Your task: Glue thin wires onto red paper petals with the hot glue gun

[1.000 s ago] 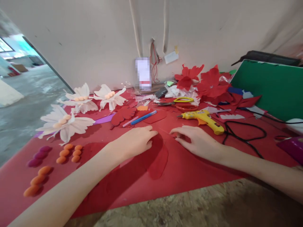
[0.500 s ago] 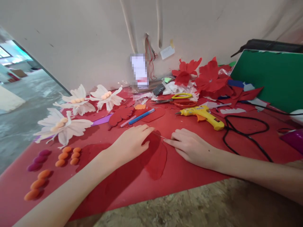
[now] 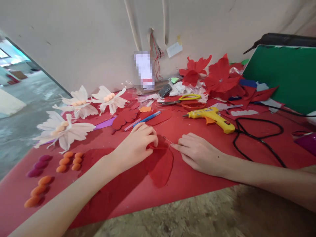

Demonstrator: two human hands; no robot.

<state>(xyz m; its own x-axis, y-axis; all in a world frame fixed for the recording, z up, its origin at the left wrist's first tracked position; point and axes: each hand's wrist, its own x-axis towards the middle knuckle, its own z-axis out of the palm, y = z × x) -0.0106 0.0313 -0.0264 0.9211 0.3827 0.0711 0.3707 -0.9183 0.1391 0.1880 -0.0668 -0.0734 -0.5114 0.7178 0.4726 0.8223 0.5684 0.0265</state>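
Note:
My left hand is curled, its fingertips pinching the upper edge of a red felt petal that lies on the red felt sheet. My right hand rests just right of the petal, thumb and forefinger pinched on a thin wire that runs toward the petal's top. The two hands nearly meet above the petal.
A yellow glue gun with a black cord lies behind my right hand. Yellow-handled scissors, a blue pen, white felt flowers, red flowers, orange and purple pods and a green sheet surround the spot.
My left hand has gone from lying flat on the petal to curling and pinching its top edge. My right hand has slid left and closed on the thin wire.

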